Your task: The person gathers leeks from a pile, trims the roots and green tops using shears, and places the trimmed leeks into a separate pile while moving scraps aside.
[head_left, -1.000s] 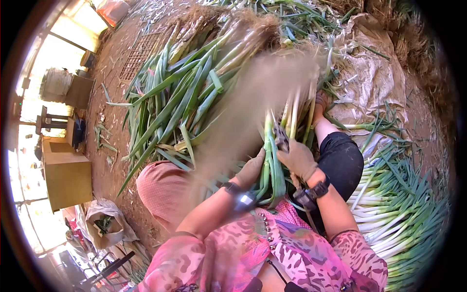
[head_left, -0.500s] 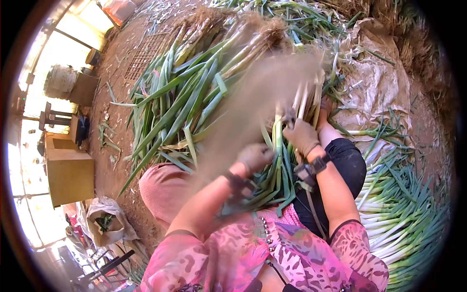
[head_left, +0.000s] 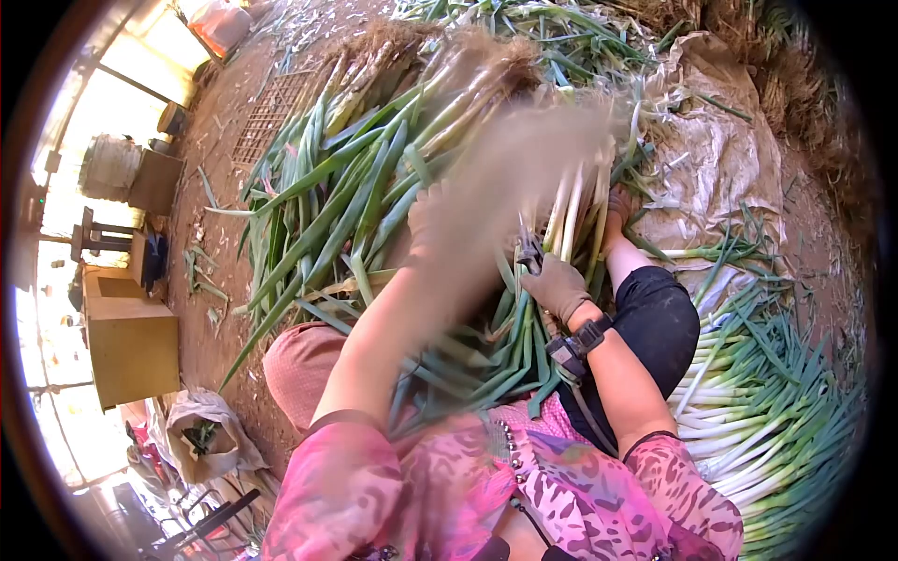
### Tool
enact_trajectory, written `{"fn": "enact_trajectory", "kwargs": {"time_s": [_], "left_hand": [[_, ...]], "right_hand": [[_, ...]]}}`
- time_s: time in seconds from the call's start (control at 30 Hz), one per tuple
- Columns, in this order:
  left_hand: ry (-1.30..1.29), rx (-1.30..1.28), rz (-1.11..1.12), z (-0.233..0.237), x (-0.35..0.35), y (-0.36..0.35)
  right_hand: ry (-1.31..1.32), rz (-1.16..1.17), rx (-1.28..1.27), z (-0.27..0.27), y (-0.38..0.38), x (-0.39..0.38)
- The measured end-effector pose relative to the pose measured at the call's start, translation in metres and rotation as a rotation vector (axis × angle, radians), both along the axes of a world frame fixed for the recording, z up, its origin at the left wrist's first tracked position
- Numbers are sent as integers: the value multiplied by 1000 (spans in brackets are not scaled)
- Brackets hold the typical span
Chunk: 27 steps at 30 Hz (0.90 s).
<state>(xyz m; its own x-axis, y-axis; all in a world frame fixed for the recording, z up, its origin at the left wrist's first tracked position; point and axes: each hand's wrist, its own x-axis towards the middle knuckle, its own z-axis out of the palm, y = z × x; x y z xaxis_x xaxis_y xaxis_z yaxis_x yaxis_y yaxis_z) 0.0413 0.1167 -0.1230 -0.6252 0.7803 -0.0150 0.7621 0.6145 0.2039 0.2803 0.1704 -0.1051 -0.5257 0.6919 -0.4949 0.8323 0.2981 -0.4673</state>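
Observation:
My gloved right hand (head_left: 558, 288) is closed around a dark air blow gun (head_left: 529, 252), its hose running down past my wrist. Just beyond it stand pale green onion stalks (head_left: 561, 217). Green leaves (head_left: 524, 348) lie across my lap below. My gloved left hand (head_left: 426, 217) reaches to the pile of untrimmed green onions (head_left: 351, 201), whose roots point away from me. A blurred brown smear over the view covers part of this hand, so its fingers cannot be made out.
Cleaned green onions (head_left: 748, 421) lie in a heap on my right. A crumpled cloth sheet (head_left: 720, 159) covers ground beyond them. A rusty grid (head_left: 267, 117) lies behind the untrimmed pile. At the left are a wooden box (head_left: 133, 346) and an open sack (head_left: 210, 435).
My left hand has moved from beside the right hand, away and leftward, to the untrimmed pile. My right hand has shifted slightly left, still holding the blow gun.

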Motion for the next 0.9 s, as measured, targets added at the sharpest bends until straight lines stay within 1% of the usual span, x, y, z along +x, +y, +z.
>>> {"fn": "enact_trajectory", "kwargs": {"time_s": [0.03,0.07,0.1,0.13,0.17,0.2,0.23,0.27,0.3,0.33,0.37,0.4,0.43,0.47,0.53,0.6,0.7,0.73,0.77,0.8,0.83,0.9], "left_hand": [[-79,-146,44,50,26,-2],[-93,-189,12,79,37,-2],[-105,-231,-21,103,44,-1],[-113,-272,-55,115,47,-1],[-110,-302,-50,99,38,3],[-104,-332,-46,67,21,12],[-100,-363,-43,45,8,19],[112,-294,-139,37,3,21],[51,-257,-108,36,-1,23],[-11,-218,-76,37,-6,25],[-73,-177,-46,38,-7,27],[-141,-181,-24,59,3,28],[-190,-223,-58,45,4,29],[-237,-265,-88,20,1,26],[-327,-289,-139,13,2,27],[-440,-265,-183,3,13,20],[-1083,6,-129,-24,16,8],[-1146,98,-96,-33,18,3],[-1131,55,-60,-21,27,-1],[-1116,11,-26,5,39,-3],[-1100,-35,7,19,45,-5],[-1154,2,-1,16,50,-7]], "right_hand": [[9,-3,3,-3,0,0],[18,-5,6,-5,-1,1],[42,-13,-17,-8,-1,2],[69,-20,-39,-11,2,4],[98,-28,-61,-15,4,6],[144,-24,-85,-27,6,9],[228,-55,-148,-23,5,9],[309,-85,-212,-10,1,11],[386,-115,-276,6,-4,14],[405,-64,-219,34,-13,14],[467,-25,-197,24,-21,17],[469,-29,-211,17,-29,18],[473,-31,-224,12,-33,20],[450,-55,-240,9,-34,23],[415,-108,-269,14,-34,23],[428,-63,-187,20,-38,24],[376,-54,-104,33,-46,30],[351,-60,-76,36,-46,30],[341,-65,-62,35,-45,30],[332,-72,-48,34,-42,30],[322,-81,-33,32,-39,30],[357,-128,-34,27,-30,27]]}}
